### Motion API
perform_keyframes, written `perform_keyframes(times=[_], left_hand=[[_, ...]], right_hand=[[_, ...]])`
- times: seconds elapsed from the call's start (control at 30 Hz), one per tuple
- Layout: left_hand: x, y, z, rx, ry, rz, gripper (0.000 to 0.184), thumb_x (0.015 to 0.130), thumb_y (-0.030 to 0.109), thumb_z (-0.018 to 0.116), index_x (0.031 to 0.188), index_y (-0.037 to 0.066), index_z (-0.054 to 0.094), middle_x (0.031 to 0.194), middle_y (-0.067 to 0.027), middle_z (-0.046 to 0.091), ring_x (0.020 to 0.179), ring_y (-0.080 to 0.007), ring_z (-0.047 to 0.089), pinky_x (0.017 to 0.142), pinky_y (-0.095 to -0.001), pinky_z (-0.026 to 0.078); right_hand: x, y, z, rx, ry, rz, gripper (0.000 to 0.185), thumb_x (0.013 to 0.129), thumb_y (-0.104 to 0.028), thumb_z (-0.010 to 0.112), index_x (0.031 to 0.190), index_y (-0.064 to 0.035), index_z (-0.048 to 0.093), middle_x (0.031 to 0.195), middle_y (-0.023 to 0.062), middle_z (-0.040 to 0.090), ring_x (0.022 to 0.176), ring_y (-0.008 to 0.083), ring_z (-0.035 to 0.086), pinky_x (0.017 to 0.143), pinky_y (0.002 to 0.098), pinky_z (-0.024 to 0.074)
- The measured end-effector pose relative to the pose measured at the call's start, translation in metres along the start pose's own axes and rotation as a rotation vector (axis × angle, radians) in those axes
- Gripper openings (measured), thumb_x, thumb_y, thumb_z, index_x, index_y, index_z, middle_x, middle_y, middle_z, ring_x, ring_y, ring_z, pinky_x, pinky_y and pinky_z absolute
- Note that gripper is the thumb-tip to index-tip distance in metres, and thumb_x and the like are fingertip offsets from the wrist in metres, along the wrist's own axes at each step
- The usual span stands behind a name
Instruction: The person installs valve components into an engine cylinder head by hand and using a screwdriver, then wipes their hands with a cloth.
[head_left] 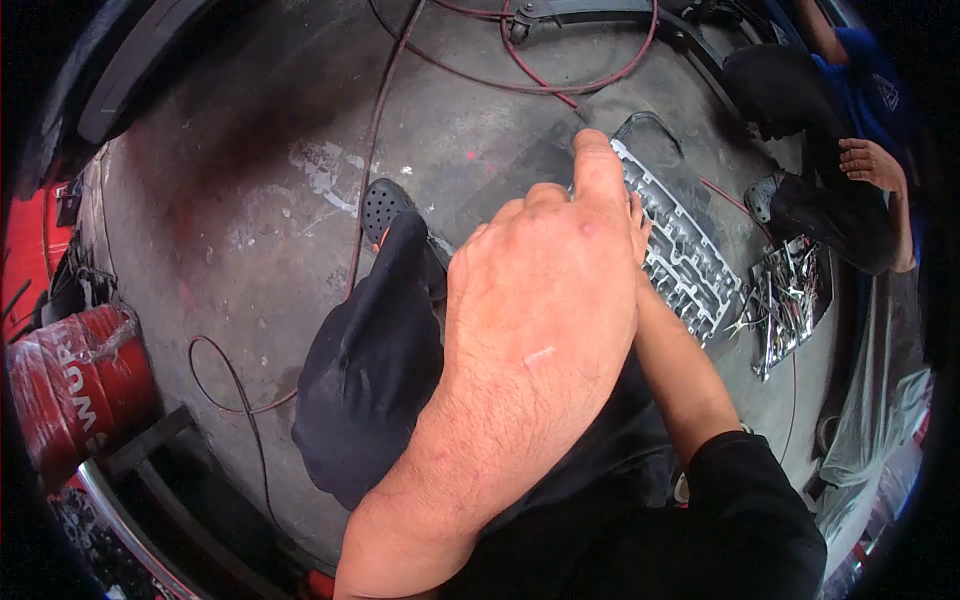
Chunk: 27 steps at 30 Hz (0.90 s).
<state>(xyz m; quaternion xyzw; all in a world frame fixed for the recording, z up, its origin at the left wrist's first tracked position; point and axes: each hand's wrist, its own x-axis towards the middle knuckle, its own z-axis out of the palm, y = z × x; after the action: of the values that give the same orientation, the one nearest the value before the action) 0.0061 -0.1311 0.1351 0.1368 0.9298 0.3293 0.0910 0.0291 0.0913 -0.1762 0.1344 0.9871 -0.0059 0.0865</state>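
Note:
My left hand (545, 280) fills the middle of the view, close to the camera and back up. One digit points forward while the other fingers curl under; anything inside them is hidden. Behind it, my right hand (640, 225) shows only as a bit of fingers beside the left hand, its forearm coming from a black sleeve. What it holds or touches cannot be made out. Below both hands, a silver metal engine part (685, 240) with rows of openings lies on a dark mat (520, 180), partly covered by my left hand and right forearm.
Tools and metal parts (790, 300) lie at the right. A co-worker in a blue top (872, 75) crouches there, one hand (870, 165) raised. Red hoses (375, 130) cross the floor. A curved black strip (648, 120) lies beyond the engine part. A red drum (80, 380) stands left.

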Motion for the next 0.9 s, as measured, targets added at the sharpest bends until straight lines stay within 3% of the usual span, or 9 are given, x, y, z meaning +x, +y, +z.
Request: perform_keyframes(times=[0.1,0.17,0.3,0.33,0.53,0.67,0.7,0.77,0.9], left_hand=[[-0.002,-0.002,-0.003,0.036,-0.019,0.058,0.049,0.095,0.019,0.057,0.134,-0.008,0.045,0.092,-0.0231,0.067,0.091,-0.0372,0.069,0.081,-0.0456,0.055],[-0.001,-0.003,-0.003,0.029,-0.02,0.043,0.049,0.094,0.019,0.059,0.134,-0.007,0.046,0.092,-0.0228,0.067,0.091,-0.0373,0.069,0.081,-0.0462,0.055],[0.0,-0.005,-0.001,0.041,-0.056,-0.027,0.052,0.088,0.015,0.064,0.133,-0.004,0.048,0.093,-0.0223,0.068,0.091,-0.0378,0.069,0.08,-0.047,0.055],[0.001,-0.005,0.005,0.001,-0.012,-0.094,0.054,0.085,0.007,0.069,0.136,0.005,0.052,0.087,-0.0227,0.069,0.087,-0.0415,0.068,0.078,-0.0471,0.053],[0.007,-0.023,0.064,0.176,-0.201,-0.122,0.051,0.088,0.011,0.064,0.137,0.007,0.051,0.093,-0.0241,0.069,0.091,-0.0408,0.068,0.082,-0.0492,0.053],[0.004,-0.045,0.145,0.286,-0.556,-0.133,0.056,0.087,0.011,0.055,0.142,0.009,0.047,0.091,-0.0285,0.07,0.092,-0.043,0.069,0.084,-0.0524,0.053],[0.003,-0.052,0.165,0.308,-0.576,-0.135,0.056,0.087,0.011,0.055,0.142,0.009,0.047,0.091,-0.0285,0.07,0.092,-0.043,0.069,0.084,-0.0524,0.053],[0.006,-0.062,0.198,0.207,-0.621,-0.134,0.063,0.085,0.01,0.055,0.147,0.011,0.043,0.096,-0.0304,0.069,0.094,-0.0446,0.068,0.086,-0.0532,0.052],[0.042,-0.053,0.251,0.36,-0.701,-0.127,0.068,0.085,0.008,0.053,0.151,0.012,0.038,0.109,-0.0289,0.068,0.106,-0.0426,0.066,0.092,-0.051,0.051]], right_hand=[[-0.011,0.005,-0.008,0.052,0.021,0.006,0.023,0.084,-0.019,0.066,0.101,-0.0088,0.078,0.157,0.0154,0.035,0.143,0.0367,0.033,0.114,0.0551,0.0301],[-0.021,0.015,-0.012,0.402,0.068,0.105,0.027,0.086,-0.017,0.065,0.109,-0.0079,0.075,0.154,0.017,0.039,0.139,0.0384,0.037,0.114,0.0513,0.0317],[-0.059,0.036,-0.013,0.536,0.258,0.192,0.029,0.089,-0.015,0.065,0.116,-0.0043,0.068,0.146,0.0227,0.045,0.134,0.0394,0.043,0.112,0.045,0.0355],[-0.071,0.039,-0.012,0.541,0.261,0.204,0.029,0.089,-0.015,0.065,0.116,-0.0043,0.068,0.146,0.0227,0.045,0.134,0.0394,0.043,0.112,0.045,0.0355],[-0.137,0.039,-0.004,0.778,0.303,0.238,0.027,0.088,-0.008,0.067,0.114,-0.0039,0.065,0.135,0.0177,0.052,0.124,0.0376,0.053,0.105,0.0427,0.0436],[-0.164,0.026,0.021,1.018,0.055,0.196,0.028,0.086,-0.007,0.068,0.114,-0.0064,0.065,0.128,0.0128,0.058,0.116,0.0333,0.06,0.1,0.0403,0.048],[-0.16,0.022,0.01,1.128,-0.091,0.272,0.025,0.087,-0.009,0.066,0.112,-0.0058,0.066,0.121,0.012,0.062,0.105,0.0325,0.065,0.094,0.0402,0.051],[-0.154,0.023,0.023,1.056,-0.115,0.195,0.023,0.088,-0.011,0.064,0.111,-0.0056,0.067,0.114,0.0129,0.065,0.096,0.033,0.068,0.088,0.0416,0.0528],[-0.151,0.033,0.024,1.087,-0.222,0.271,0.022,0.089,-0.013,0.063,0.109,-0.0056,0.068,0.108,0.0148,0.066,0.093,0.0336,0.068,0.084,0.0424,0.0534]])
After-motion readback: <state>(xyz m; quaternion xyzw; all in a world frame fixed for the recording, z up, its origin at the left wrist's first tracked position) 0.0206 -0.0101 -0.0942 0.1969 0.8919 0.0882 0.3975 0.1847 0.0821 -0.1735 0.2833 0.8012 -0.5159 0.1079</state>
